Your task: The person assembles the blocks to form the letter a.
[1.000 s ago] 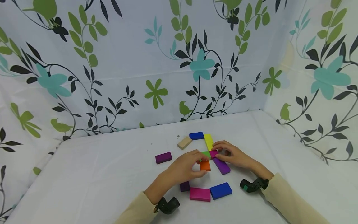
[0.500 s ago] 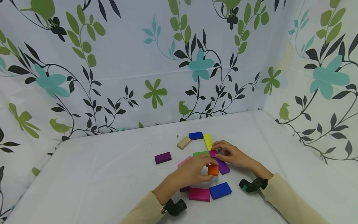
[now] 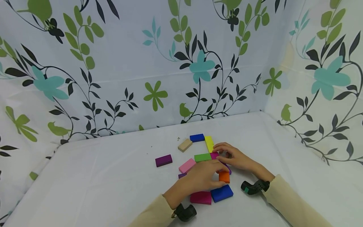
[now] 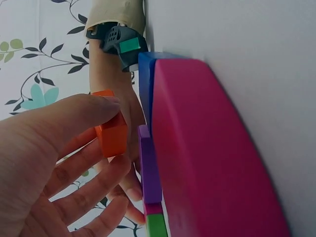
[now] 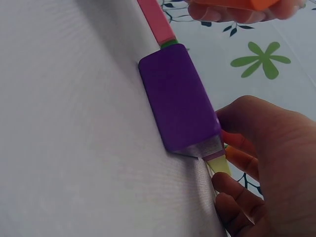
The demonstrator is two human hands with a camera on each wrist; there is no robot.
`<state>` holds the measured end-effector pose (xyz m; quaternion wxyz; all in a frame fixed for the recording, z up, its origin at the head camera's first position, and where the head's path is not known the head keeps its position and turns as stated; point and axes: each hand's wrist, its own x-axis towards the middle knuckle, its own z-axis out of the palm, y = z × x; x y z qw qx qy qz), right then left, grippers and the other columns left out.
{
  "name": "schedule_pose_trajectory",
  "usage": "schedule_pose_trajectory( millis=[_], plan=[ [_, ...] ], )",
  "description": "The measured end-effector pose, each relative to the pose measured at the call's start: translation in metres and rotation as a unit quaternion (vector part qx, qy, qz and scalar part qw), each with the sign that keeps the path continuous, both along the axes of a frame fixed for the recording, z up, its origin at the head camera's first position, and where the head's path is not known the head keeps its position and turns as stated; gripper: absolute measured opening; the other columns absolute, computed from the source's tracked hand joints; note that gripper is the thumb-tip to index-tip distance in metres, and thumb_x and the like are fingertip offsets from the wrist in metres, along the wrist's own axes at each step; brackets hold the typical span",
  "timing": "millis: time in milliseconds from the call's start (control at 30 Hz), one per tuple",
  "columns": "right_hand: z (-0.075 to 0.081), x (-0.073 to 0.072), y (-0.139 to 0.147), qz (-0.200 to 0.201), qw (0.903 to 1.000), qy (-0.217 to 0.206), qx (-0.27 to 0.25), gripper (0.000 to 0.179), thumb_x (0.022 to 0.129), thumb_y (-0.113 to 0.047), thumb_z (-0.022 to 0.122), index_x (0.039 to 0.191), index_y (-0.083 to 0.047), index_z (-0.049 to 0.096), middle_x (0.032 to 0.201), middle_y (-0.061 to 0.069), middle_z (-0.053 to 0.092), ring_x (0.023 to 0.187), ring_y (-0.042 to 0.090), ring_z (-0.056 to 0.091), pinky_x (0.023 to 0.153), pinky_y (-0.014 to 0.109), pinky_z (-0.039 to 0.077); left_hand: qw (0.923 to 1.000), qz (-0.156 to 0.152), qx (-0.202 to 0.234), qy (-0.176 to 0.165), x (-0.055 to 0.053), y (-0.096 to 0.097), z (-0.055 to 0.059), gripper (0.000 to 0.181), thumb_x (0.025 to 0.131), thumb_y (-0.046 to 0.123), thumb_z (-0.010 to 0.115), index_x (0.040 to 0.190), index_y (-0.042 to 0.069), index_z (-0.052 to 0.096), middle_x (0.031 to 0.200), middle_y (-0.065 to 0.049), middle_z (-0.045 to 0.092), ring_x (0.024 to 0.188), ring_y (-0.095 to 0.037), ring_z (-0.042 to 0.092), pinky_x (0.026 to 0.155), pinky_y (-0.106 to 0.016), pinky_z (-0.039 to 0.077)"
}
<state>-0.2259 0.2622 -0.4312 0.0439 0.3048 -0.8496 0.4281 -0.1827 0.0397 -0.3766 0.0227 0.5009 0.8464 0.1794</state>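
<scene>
My left hand [image 3: 199, 176] holds an orange block [image 4: 113, 136] between thumb and fingers, raised above the table in the left wrist view. My right hand [image 3: 235, 157] has its thumb and a finger on either side of a small magenta block [image 3: 214, 155]. Its fingertips lie near the end of a yellow block [image 3: 209, 143]. A purple block [image 5: 180, 98] adjoins the magenta one and is mostly covered by the hands in the head view. A green block [image 3: 202, 157] lies left of the magenta one, and a pink block [image 3: 187, 165] sits at the green one's left.
Near the front lie a larger magenta block [image 3: 200, 198] and a blue block [image 3: 222, 193], end to end. Another blue block [image 3: 197, 137] and a tan block [image 3: 185, 145] lie at the back. A dark purple block [image 3: 163, 160] sits apart at the left.
The left hand has carried the orange block rightward and toward the front, from near the green block to above the blue one. My right hand stays in place.
</scene>
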Motion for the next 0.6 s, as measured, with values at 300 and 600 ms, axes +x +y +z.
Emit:
schedule_pose_trajectory(
  millis=[300,600],
  plan=[
    [0.001,0.001,-0.001,0.002,1.0,0.004,0.0,0.028,0.095,-0.005,0.06,0.123,-0.002,0.06,0.135,0.02,0.049,0.102,0.025,0.052,0.08,0.022,0.047,0.9998,-0.014,-0.006,0.013,-0.001,0.009,-0.006,0.035,0.092,0.03,0.069,0.123,0.016,0.065,0.121,0.006,0.065,0.114,-0.004,0.056,0.097,-0.017,0.044],
    [0.001,0.001,0.0,-0.004,0.9999,-0.01,0.006,0.028,0.096,-0.008,0.06,0.124,-0.004,0.061,0.137,0.019,0.049,0.107,0.028,0.05,0.08,0.023,0.045,0.9998,-0.019,-0.009,0.008,-0.001,0.017,-0.01,0.035,0.092,0.03,0.069,0.123,0.014,0.065,0.119,0.004,0.065,0.112,-0.006,0.056,0.099,-0.018,0.042]
  ],
)
